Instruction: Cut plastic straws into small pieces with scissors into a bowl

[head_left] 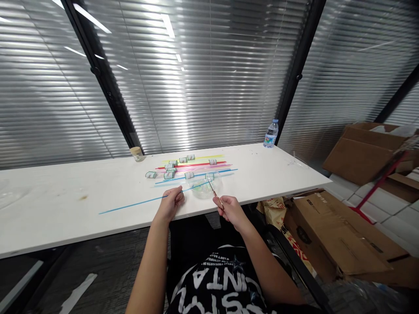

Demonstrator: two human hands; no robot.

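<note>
Left hand: the left hand (172,201) is closed around a long blue straw (144,201), pinching it near its right end at the front edge of the white table (65,205).
Blue straw: it lies flat on the table, running leftward from the hand.
Right hand: the right hand (229,208) grips a thin pair of scissors (214,190), probably small ones; blades point up toward the clear bowl (206,188).
Clear bowl: just behind both hands on the table, with greenish bits inside that are too small to make out.
Other straws: yellow, red, pink and blue straws (196,165) lie behind the bowl among small green-labelled rolls (169,175).
Water bottle: the bottle (271,134) stands at the table's far right corner.
Jar: a small jar (136,153) sits at the table's back edge, left of the straws.
</note>
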